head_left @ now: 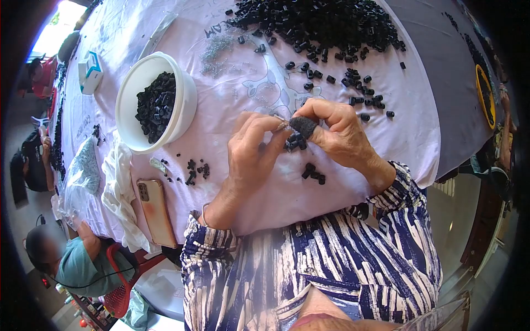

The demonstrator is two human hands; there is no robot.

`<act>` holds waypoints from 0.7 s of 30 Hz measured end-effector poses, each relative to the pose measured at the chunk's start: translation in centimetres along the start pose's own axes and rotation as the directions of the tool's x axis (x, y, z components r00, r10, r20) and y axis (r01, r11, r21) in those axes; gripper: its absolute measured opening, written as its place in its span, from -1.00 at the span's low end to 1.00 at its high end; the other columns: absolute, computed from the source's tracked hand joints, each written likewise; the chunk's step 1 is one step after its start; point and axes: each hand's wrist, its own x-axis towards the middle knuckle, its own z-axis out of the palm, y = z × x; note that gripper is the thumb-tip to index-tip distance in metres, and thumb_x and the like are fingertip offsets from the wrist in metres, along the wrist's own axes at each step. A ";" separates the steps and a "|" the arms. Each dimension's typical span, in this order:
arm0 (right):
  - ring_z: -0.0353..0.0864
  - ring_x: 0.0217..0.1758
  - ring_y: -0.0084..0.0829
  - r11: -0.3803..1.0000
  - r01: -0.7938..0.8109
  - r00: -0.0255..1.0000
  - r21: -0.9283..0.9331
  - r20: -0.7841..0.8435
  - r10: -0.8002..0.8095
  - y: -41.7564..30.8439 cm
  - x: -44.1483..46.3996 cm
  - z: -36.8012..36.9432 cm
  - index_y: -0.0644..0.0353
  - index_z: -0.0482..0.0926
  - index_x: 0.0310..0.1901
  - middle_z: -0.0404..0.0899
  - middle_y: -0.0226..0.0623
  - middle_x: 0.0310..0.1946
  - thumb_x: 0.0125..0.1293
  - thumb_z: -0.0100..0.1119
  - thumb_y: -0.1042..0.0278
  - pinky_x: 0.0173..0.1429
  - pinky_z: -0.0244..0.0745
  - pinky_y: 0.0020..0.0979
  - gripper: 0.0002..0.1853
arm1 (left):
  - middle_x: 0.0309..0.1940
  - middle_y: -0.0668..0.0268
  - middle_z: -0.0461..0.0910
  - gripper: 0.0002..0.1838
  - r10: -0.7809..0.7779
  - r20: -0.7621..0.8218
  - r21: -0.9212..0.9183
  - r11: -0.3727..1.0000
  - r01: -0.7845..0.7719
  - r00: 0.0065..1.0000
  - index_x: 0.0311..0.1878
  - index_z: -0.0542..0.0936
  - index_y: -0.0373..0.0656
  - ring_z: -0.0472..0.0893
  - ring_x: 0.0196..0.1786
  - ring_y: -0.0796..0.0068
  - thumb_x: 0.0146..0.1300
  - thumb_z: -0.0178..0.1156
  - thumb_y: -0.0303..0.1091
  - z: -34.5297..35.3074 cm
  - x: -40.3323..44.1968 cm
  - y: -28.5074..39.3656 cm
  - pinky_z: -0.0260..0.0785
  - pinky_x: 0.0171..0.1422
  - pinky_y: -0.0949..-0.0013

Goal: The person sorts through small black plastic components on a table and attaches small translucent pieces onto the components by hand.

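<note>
My left hand [248, 148] is closed, thumb and fingertips pinched on a small silvery metal piece [283, 122]. Against it, my right hand [342, 132] is closed too, its thumb wrapped in a black cover [303, 127]. What the right fingertips grip is hidden behind that thumb. Just below the fingertips lie several small black cylindrical parts [297, 143], with another small group of black parts [313, 174] nearer to me. Beyond my hands, tiny silvery pieces [220, 55] are scattered on the printed cloth [353, 198].
A white tub [187, 110] of black parts stands left. A big heap of black parts [326, 25] spreads at the back. A phone [156, 212], white cloth [117, 193], plastic bag [83, 171] and small box [90, 73] lie left. Another person [83, 256] sits at lower left.
</note>
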 end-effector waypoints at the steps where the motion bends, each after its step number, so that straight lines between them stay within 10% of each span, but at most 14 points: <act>1: 0.55 -0.32 -0.63 0.999 -0.021 1.000 0.035 0.006 0.021 0.0 0.0 0.0 0.32 0.62 -0.19 0.62 -0.35 -0.40 0.31 0.20 0.45 -0.25 0.46 -0.50 -0.87 | -0.40 0.23 0.60 -0.76 0.018 0.002 0.016 1.000 -0.018 1.000 -0.28 0.56 -0.20 0.54 -0.33 0.23 -0.02 0.40 -0.58 0.0 0.0 0.0 0.36 -0.25 0.27; 9: 0.55 -0.33 -0.60 0.996 -0.059 0.998 0.069 0.018 0.057 -0.4 -0.1 0.1 0.31 0.62 -0.20 0.61 -0.34 -0.39 0.31 0.19 0.46 -0.24 0.46 -0.49 -0.89 | -0.41 0.27 0.56 -0.83 0.141 0.037 0.242 0.959 -0.146 0.989 -0.30 0.55 -0.18 0.53 -0.27 0.22 0.04 0.34 -0.50 -0.4 0.5 0.6 0.29 -0.15 0.23; 13: 0.59 -0.30 -0.54 0.954 0.199 0.975 -0.226 -0.053 -0.216 0.3 0.0 0.4 0.29 0.61 -0.21 0.62 -0.30 -0.36 0.22 0.23 0.54 -0.23 0.48 -0.47 -0.89 | -0.43 0.27 0.55 -0.91 0.021 0.066 0.156 0.987 -0.031 0.998 -0.34 0.54 -0.19 0.51 -0.30 0.21 0.12 0.28 -0.49 -0.3 0.1 0.5 0.28 -0.13 0.24; 21: 0.63 -0.28 -0.47 0.963 0.161 0.972 -0.216 -0.134 -0.192 0.1 0.4 -0.8 0.30 0.61 -0.22 0.61 -0.28 -0.35 0.10 0.20 0.64 -0.21 0.50 -0.45 -0.82 | -0.47 0.25 0.55 -0.80 -0.220 0.078 -0.032 0.974 0.223 0.972 -0.39 0.53 -0.23 0.50 -0.32 0.23 0.37 0.07 -0.39 -0.5 -0.4 0.5 0.30 -0.13 0.27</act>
